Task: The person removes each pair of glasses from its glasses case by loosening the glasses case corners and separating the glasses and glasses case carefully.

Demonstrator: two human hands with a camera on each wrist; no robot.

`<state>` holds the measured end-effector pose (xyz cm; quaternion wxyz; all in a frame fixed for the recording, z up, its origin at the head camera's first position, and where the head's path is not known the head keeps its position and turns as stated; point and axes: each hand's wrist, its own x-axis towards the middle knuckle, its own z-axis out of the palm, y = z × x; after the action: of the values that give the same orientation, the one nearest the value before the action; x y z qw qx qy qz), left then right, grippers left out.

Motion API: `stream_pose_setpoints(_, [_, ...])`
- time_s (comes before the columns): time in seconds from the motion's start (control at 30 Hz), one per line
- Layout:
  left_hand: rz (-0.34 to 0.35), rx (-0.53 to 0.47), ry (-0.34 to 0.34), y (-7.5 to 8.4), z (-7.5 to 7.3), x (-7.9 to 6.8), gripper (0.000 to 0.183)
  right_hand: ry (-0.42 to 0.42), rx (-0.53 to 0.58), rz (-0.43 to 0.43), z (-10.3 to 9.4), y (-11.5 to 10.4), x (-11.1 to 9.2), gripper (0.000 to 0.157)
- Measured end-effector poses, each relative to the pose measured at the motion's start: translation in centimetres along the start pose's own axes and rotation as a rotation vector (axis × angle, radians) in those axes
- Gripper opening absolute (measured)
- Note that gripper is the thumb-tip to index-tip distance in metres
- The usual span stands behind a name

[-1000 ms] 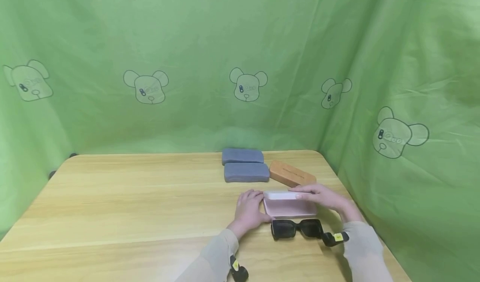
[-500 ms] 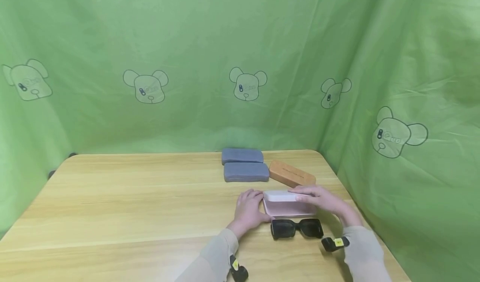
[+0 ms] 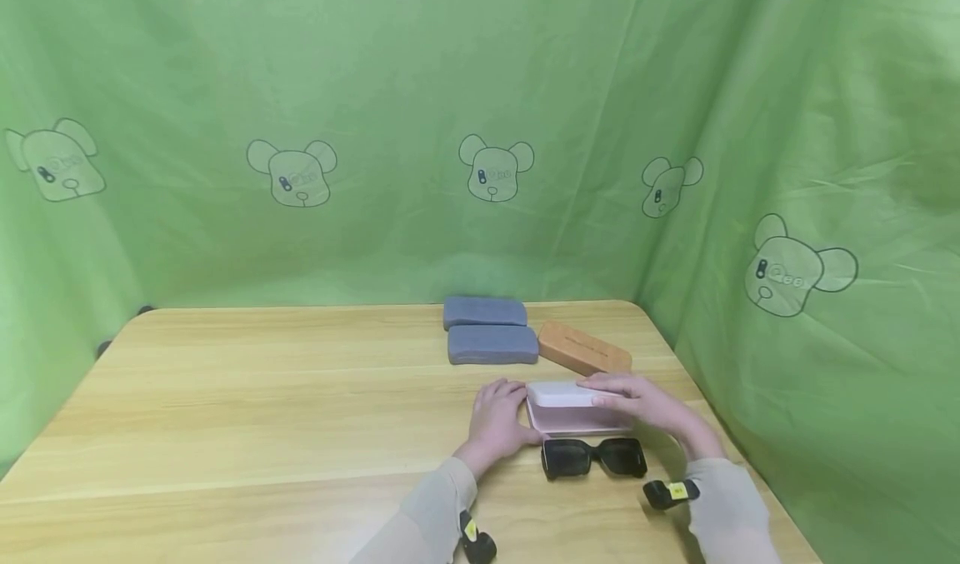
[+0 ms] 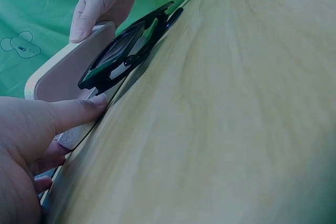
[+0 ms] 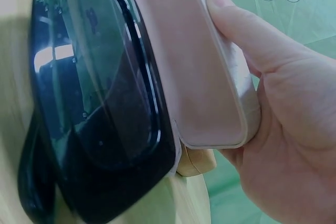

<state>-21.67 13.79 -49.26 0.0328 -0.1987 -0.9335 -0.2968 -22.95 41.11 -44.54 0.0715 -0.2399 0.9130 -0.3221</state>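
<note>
A glasses case, white outside with a pale pink lining, lies partly open with its mouth toward me. Around its left end my left hand grips the base, thumb at the front corner and fingers behind. My right hand holds the raised lid at its right end, the thumb on the front rim. Black sunglasses rest on the table just in front of the case, close to the left thumb. In the right wrist view a large dark lens covers part of the case.
Behind the case, two blue-grey glasses cases stand one behind the other, the nearer case and the farther case. A tan case lies angled beside them. Green cloth surrounds the wooden table at the back and sides.
The lid has tipped down slightly toward the base, and my right hand and wrist have come a little lower with it. My left hand and the sunglasses stay in place.
</note>
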Motion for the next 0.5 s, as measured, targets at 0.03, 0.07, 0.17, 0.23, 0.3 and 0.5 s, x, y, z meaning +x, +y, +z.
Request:
stream_pose_setpoints(0.03, [-0.001, -0.001, -0.001, -0.01, 0.01, -0.01, 0.079, 0.001, -0.001, 0.000, 0.01, -0.04, -0.02, 0.037])
stream_pose_setpoints(0.07, [-0.003, -0.001, -0.002, -0.01, 0.02, 0.00, 0.080, 0.002, -0.003, 0.000, 0.02, -0.06, -0.05, 0.037])
stream_pose_setpoints(0.17, [-0.003, 0.000, -0.001, -0.01, 0.09, -0.01, 0.080, 0.002, -0.009, 0.006, 0.06, -0.15, -0.18, 0.037])
stream_pose_setpoints(0.23, [-0.005, 0.003, -0.006, -0.01, 0.13, -0.02, 0.080, 0.004, -0.011, 0.006, 0.09, -0.21, -0.26, 0.038])
stream_pose_setpoints(0.3, [-0.005, 0.002, -0.007, -0.01, 0.16, -0.04, 0.080, 0.009, -0.016, 0.003, 0.15, -0.27, -0.33, 0.038])
stream_pose_setpoints(0.5, [-0.007, -0.001, -0.006, -0.03, 0.14, -0.03, 0.080, 0.025, -0.016, -0.017, 0.34, -0.41, -0.35, 0.036])
